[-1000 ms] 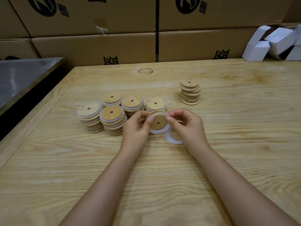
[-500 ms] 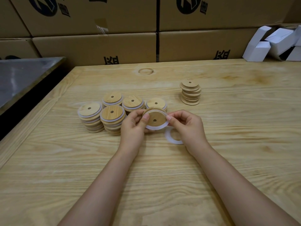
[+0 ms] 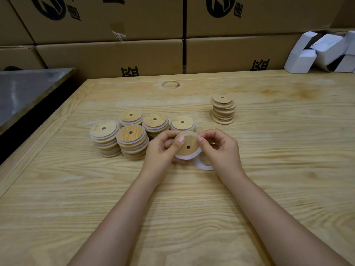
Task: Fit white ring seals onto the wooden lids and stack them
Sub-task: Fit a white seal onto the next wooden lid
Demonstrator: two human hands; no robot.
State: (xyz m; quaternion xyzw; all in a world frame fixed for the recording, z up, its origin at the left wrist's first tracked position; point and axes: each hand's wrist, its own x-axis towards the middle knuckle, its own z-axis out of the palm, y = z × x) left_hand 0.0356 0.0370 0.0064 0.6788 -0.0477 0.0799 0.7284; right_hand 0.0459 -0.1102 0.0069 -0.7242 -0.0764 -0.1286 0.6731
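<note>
Both hands hold one round wooden lid with a centre hole, tilted toward me just above the table. A white ring seal runs around its rim. My left hand grips the lid's left edge, thumb on top. My right hand pinches the right edge at the seal. A loose white ring seal lies on the table under my right hand. Several stacks of sealed lids stand to the left. A stack of bare wooden lids stands at the back right.
The wooden table stretches wide in front and to the right. Cardboard boxes line its far edge. White cartons lie at the back right. A metal surface sits beyond a dark gap on the left.
The lid has been lifted slightly and turned in my fingers, and the seal now lies closer around its rim. The stacks and the loose ring have stayed put.
</note>
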